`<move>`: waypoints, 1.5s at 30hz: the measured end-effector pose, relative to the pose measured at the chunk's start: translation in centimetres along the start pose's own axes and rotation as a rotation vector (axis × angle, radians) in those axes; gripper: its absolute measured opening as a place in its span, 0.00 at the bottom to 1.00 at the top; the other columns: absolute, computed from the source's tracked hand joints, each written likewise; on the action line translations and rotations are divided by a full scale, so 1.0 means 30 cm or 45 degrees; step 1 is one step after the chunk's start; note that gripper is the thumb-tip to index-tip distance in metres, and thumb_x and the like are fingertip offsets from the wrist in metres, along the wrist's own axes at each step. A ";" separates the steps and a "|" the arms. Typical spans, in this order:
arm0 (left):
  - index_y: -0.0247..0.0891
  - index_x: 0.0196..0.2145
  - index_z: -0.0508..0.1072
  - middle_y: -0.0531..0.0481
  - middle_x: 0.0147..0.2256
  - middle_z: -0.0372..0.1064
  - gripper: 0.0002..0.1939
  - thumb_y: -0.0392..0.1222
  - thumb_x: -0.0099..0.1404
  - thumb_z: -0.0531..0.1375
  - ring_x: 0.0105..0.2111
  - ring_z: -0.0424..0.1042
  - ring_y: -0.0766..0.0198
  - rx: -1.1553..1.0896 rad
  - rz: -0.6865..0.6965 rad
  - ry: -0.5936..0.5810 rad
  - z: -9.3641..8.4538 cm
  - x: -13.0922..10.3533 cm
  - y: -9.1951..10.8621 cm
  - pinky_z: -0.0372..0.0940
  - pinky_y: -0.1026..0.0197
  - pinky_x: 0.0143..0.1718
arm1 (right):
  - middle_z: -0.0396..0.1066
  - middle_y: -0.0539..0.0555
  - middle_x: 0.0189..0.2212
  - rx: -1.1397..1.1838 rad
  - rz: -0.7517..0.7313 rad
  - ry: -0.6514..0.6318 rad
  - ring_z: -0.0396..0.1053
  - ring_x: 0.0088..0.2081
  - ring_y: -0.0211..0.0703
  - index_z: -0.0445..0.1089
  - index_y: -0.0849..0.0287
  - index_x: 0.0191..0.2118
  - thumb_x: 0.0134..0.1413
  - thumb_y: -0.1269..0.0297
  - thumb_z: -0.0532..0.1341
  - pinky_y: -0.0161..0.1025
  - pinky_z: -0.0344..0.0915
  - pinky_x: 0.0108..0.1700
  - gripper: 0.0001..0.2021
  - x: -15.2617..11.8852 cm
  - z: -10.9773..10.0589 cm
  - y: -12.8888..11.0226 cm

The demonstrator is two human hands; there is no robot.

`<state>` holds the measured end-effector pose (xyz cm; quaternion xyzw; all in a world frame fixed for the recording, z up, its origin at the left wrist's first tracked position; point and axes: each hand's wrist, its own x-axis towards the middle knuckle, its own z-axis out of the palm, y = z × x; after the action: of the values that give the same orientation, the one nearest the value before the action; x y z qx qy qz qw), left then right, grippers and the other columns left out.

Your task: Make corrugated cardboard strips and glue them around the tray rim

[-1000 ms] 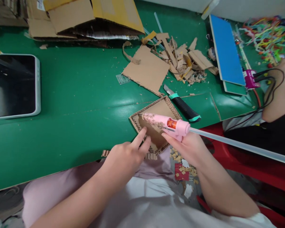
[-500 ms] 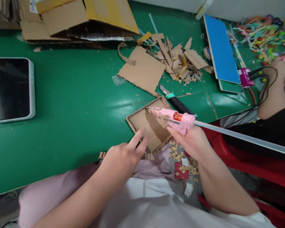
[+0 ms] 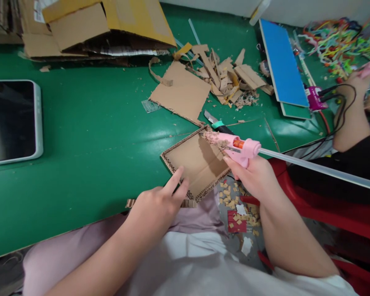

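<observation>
A shallow cardboard tray (image 3: 188, 164) with corrugated rims lies at the table's front edge, one corner jutting past it. My left hand (image 3: 160, 205) rests at its lower left side, two fingertips over the rim; the other fingers are curled underneath, holding the tray's edge. A corrugated strip (image 3: 188, 203) shows beside that hand. In my right hand (image 3: 253, 176) is a pink glue gun (image 3: 239, 149) with a long clear glue stick (image 3: 314, 172) out of its back. Its nozzle points left, over the inside of the tray near the far rim. Brown scraps cling to the gun's front.
Beyond the tray lie a cutter knife (image 3: 217, 123), a cardboard sheet (image 3: 181, 90) and a scrap pile (image 3: 228, 78). A phone (image 3: 14, 121) is at left, folded boxes (image 3: 80, 31) behind, a blue board (image 3: 283, 61) and cables at right. Another person's arm (image 3: 354, 111) is far right.
The glue gun and my right hand have moved slightly right, the nozzle shifting along toward the tray's far corner. My left hand stays at the tray. The whole view has shifted a little.
</observation>
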<state>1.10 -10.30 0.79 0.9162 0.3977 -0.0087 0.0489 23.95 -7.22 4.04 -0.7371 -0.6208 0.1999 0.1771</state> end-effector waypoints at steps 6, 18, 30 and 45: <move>0.43 0.56 0.67 0.46 0.61 0.56 0.25 0.32 0.61 0.56 0.18 0.70 0.71 -0.007 0.003 -0.047 -0.012 0.008 -0.001 0.65 0.64 0.16 | 0.75 0.54 0.29 0.014 -0.053 0.052 0.73 0.36 0.48 0.71 0.57 0.31 0.52 0.57 0.57 0.39 0.68 0.37 0.10 0.013 -0.004 0.022; 0.42 0.54 0.69 0.47 0.60 0.57 0.24 0.32 0.59 0.58 0.18 0.70 0.71 0.002 -0.006 -0.026 -0.020 0.010 0.000 0.65 0.65 0.16 | 0.74 0.54 0.25 0.035 -0.045 0.041 0.73 0.33 0.48 0.69 0.56 0.28 0.53 0.55 0.57 0.39 0.67 0.35 0.11 0.017 -0.011 0.005; 0.43 0.56 0.66 0.46 0.61 0.55 0.27 0.31 0.59 0.57 0.18 0.70 0.71 -0.009 -0.001 -0.073 -0.015 0.010 -0.001 0.65 0.65 0.16 | 0.75 0.55 0.29 0.006 -0.085 0.054 0.73 0.35 0.49 0.71 0.57 0.33 0.52 0.57 0.57 0.40 0.67 0.36 0.10 0.023 0.005 0.027; 0.43 0.57 0.65 0.45 0.62 0.54 0.27 0.31 0.59 0.56 0.19 0.70 0.71 -0.027 -0.008 -0.103 -0.014 0.009 -0.001 0.66 0.65 0.17 | 0.73 0.52 0.26 0.115 -0.061 -0.040 0.72 0.31 0.45 0.71 0.57 0.34 0.53 0.60 0.56 0.38 0.68 0.32 0.09 -0.014 0.012 -0.026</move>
<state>1.27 -10.04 1.18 0.9133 0.3982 -0.0415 0.0746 23.03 -7.51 4.17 -0.7100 -0.6313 0.2351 0.2052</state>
